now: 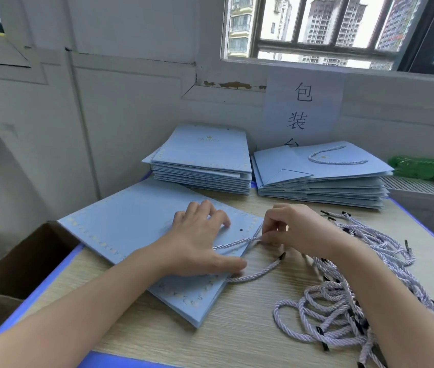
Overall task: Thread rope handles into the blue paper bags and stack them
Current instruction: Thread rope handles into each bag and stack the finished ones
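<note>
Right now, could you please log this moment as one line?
left hand: flat on bag | right hand: pinching rope at bag edge | stage: threading

Two stacks of blue bags (201, 160) (322, 179), one flat bag (141, 224), one green bottle (425, 168), two hands (199, 243) (298, 229).

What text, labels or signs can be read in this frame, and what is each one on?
"包装台", written top to bottom on the white paper sign taped to the wall under the window; the last character is partly hidden behind the right stack of bags.
Gold crown logo with small lettering on the top bag of the left stack: too small to read.
White print on the green bottle: blurred, unreadable.
</note>
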Demonstrator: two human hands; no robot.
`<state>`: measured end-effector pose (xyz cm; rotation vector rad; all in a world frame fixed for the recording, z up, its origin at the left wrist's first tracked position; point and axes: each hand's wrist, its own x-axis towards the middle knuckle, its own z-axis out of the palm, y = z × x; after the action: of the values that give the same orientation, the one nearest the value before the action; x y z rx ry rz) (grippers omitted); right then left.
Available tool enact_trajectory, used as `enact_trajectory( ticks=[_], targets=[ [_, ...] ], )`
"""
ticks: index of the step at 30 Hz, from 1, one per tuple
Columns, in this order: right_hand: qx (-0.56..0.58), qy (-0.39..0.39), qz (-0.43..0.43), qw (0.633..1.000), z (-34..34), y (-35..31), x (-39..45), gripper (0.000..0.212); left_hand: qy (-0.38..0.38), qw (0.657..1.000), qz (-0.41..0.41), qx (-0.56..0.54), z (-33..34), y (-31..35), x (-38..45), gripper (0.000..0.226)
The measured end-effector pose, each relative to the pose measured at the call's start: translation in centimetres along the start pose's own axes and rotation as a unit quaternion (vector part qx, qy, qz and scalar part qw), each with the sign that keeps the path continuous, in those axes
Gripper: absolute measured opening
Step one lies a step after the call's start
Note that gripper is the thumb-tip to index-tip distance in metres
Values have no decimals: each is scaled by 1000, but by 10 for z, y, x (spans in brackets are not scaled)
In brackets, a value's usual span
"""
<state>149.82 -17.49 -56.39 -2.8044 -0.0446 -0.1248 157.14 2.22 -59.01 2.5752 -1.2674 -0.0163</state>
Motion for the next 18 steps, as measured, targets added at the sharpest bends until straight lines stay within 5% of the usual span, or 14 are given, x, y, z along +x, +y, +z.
enact_trajectory(
  ticks=[7, 18],
  targets=[
    [280, 82, -1, 956, 4, -8, 5, 21, 6, 999, 14, 32, 0, -1, 0, 93],
    [195, 94, 43, 975, 26, -17, 16, 15, 4, 999, 23, 43, 0, 1, -2, 85]
  ],
)
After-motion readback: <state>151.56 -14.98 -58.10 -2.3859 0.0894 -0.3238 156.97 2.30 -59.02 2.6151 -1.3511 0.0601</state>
